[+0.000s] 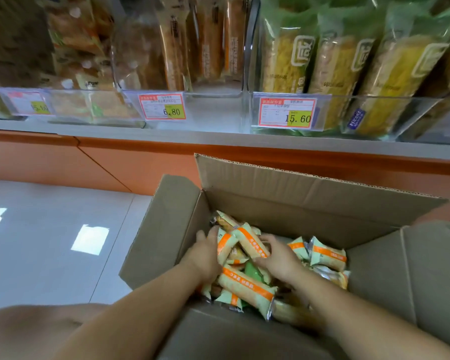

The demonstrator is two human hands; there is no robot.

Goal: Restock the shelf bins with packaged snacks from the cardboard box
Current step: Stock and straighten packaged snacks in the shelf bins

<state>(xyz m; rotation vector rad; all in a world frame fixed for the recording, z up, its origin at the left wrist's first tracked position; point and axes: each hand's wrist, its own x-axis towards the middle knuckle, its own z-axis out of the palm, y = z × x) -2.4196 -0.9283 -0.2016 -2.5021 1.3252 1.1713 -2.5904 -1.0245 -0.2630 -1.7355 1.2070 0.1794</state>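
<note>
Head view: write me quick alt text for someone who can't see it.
Two bare hands, left hand and right hand, gather orange-banded snack packets inside an open cardboard box. Above it, clear shelf bins hold packaged breads; the middle bin, tagged 6.80, has bare space at its front.

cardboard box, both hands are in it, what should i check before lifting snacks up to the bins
1. Cardboard box flaps open, packs reachable: ok.
2. Hands on stock: ok. Left hand presses the snack packs from the side; right hand curls its fingers over one.
3. Grip firm enough to lift: cannot tell.
4. Room in the 6.80 bin: ok, its front is bare.
5. Packs match that bin's product: cannot tell, labels blurred.
</note>
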